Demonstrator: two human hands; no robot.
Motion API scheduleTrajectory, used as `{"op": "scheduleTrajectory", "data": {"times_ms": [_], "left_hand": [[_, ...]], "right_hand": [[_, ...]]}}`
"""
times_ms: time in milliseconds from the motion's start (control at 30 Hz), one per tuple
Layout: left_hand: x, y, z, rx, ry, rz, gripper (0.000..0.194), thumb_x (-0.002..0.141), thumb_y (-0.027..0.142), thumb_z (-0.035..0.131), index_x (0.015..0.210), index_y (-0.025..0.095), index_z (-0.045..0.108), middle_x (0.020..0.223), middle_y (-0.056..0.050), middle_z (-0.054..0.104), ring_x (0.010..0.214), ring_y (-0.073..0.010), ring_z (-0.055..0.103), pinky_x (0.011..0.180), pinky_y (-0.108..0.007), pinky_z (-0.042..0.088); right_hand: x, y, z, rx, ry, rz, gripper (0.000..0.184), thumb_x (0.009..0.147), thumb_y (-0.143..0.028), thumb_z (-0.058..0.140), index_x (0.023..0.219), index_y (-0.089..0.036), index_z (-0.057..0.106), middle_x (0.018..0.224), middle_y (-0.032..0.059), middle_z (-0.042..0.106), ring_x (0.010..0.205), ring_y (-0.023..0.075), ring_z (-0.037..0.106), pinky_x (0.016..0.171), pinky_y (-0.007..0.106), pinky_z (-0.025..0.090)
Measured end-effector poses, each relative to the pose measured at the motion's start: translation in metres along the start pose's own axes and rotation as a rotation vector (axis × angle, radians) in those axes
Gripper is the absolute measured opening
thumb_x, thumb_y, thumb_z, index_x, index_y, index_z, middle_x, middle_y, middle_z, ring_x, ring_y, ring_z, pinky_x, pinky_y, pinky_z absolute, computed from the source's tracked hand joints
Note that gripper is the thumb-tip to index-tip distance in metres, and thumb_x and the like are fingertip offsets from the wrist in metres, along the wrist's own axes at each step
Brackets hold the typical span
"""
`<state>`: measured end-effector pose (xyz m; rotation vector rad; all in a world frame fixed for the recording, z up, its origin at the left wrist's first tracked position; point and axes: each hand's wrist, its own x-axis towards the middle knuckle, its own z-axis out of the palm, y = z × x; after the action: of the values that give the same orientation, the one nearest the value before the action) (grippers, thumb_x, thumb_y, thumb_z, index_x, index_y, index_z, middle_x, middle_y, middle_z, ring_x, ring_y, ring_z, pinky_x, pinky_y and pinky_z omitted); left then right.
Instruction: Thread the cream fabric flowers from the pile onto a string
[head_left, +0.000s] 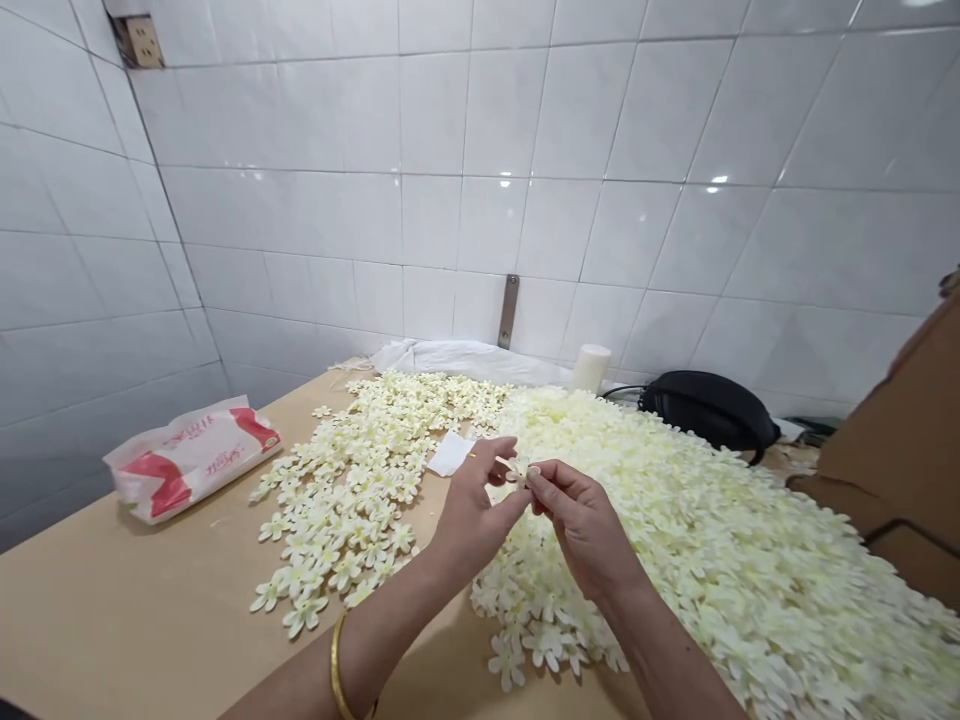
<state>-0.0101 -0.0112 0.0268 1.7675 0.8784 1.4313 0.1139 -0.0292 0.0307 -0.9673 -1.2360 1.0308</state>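
My left hand and my right hand meet above the table, fingertips pinched together on one small cream fabric flower. A gold bangle circles my left wrist. Under and to the right of my hands lies a big heap of cream flowers. To the left a thinner, flatter spread of flowers covers the tan tabletop.
A red-and-white tissue pack lies at the left. A small white paper sits between the flower piles. At the back are a white plastic bag, a white cup and a black object. Brown cardboard stands right. White tiled walls enclose the corner.
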Motion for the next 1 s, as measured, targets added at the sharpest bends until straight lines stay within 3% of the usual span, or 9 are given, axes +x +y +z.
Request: {"op": "scheduleTrajectory", "data": {"times_ms": [67,133,233,500,600,700,833,900,1000], "left_hand": [[0.001,-0.001,-0.001,-0.265,-0.083,-0.245,0.034,0.065,0.023,0.062,0.098,0.016,0.057,0.080,-0.004,0.059,0.066,-0.0127,0.054,0.068,-0.030,0.045],[0.001,-0.002,-0.003,-0.431,-0.156,-0.376,0.025,0.063,0.025,0.064,0.085,0.014,0.061,0.065,-0.001,0.058,0.060,-0.0114,0.054,0.065,-0.028,0.044],[0.000,-0.008,-0.004,-0.464,-0.184,-0.412,0.015,0.061,0.025,0.067,0.070,0.013,0.062,0.056,0.000,0.057,0.055,-0.0099,0.052,0.059,-0.025,0.043],[0.002,-0.017,-0.007,-0.498,-0.252,-0.482,0.018,0.058,0.026,0.068,0.066,0.013,0.058,0.054,0.001,0.056,0.053,-0.0100,0.054,0.057,-0.026,0.045],[0.004,-0.015,-0.004,-0.419,-0.246,-0.503,0.013,0.058,0.022,0.065,0.061,0.014,0.055,0.051,0.003,0.053,0.049,-0.0102,0.054,0.055,-0.026,0.045],[0.001,-0.013,0.004,-0.208,-0.148,-0.412,0.008,0.062,0.015,0.056,0.056,0.015,0.051,0.047,0.004,0.047,0.046,-0.0086,0.048,0.049,-0.023,0.042],[-0.005,-0.014,0.016,-0.022,0.062,-0.218,0.013,0.062,0.007,0.045,0.054,0.017,0.046,0.049,0.005,0.044,0.047,-0.0073,0.043,0.046,-0.021,0.036],[-0.005,-0.014,0.018,-0.144,0.101,-0.292,0.012,0.062,0.009,0.046,0.055,0.017,0.044,0.049,0.005,0.044,0.045,-0.0071,0.044,0.045,-0.021,0.037],[-0.002,-0.013,0.016,-0.441,0.110,-0.471,0.013,0.061,0.013,0.053,0.056,0.017,0.042,0.047,0.007,0.043,0.043,-0.0075,0.047,0.046,-0.022,0.041]], "right_hand": [[0.000,0.003,-0.003,-0.013,-0.030,0.015,0.023,0.069,-0.038,0.060,0.061,-0.016,0.055,0.058,-0.0017,0.047,0.058,0.0107,0.038,0.058,0.025,0.032],[-0.002,0.007,-0.006,-0.065,-0.047,0.033,0.025,0.071,-0.038,0.058,0.059,-0.016,0.054,0.056,-0.0024,0.045,0.057,0.0104,0.037,0.057,0.024,0.031],[-0.005,0.011,-0.007,-0.157,-0.028,0.051,0.030,0.072,-0.039,0.057,0.056,-0.016,0.048,0.053,-0.0040,0.041,0.055,0.0095,0.035,0.055,0.024,0.030],[-0.003,0.014,-0.008,-0.238,-0.052,0.111,0.031,0.072,-0.040,0.055,0.054,-0.017,0.046,0.051,-0.0044,0.041,0.051,0.0093,0.034,0.051,0.023,0.030],[-0.004,0.018,-0.008,-0.317,-0.026,0.098,0.029,0.074,-0.038,0.052,0.055,-0.018,0.045,0.052,-0.0036,0.041,0.051,0.0098,0.035,0.050,0.023,0.030],[-0.008,0.022,-0.003,-0.602,0.119,-0.107,0.025,0.080,-0.030,0.044,0.058,-0.019,0.044,0.054,-0.0018,0.042,0.052,0.0116,0.037,0.049,0.024,0.030],[-0.011,0.026,0.007,-1.041,0.223,-0.610,0.024,0.081,-0.014,0.037,0.060,-0.018,0.047,0.061,0.0039,0.046,0.061,0.0161,0.042,0.057,0.029,0.035],[-0.010,0.028,0.010,-1.126,0.191,-0.722,0.023,0.080,-0.009,0.036,0.064,-0.017,0.051,0.064,0.0057,0.048,0.065,0.0178,0.044,0.061,0.031,0.037],[-0.008,0.027,0.009,-1.034,0.169,-0.700,0.019,0.082,-0.008,0.037,0.081,-0.015,0.055,0.076,0.0079,0.051,0.074,0.0181,0.048,0.065,0.030,0.041]]}}
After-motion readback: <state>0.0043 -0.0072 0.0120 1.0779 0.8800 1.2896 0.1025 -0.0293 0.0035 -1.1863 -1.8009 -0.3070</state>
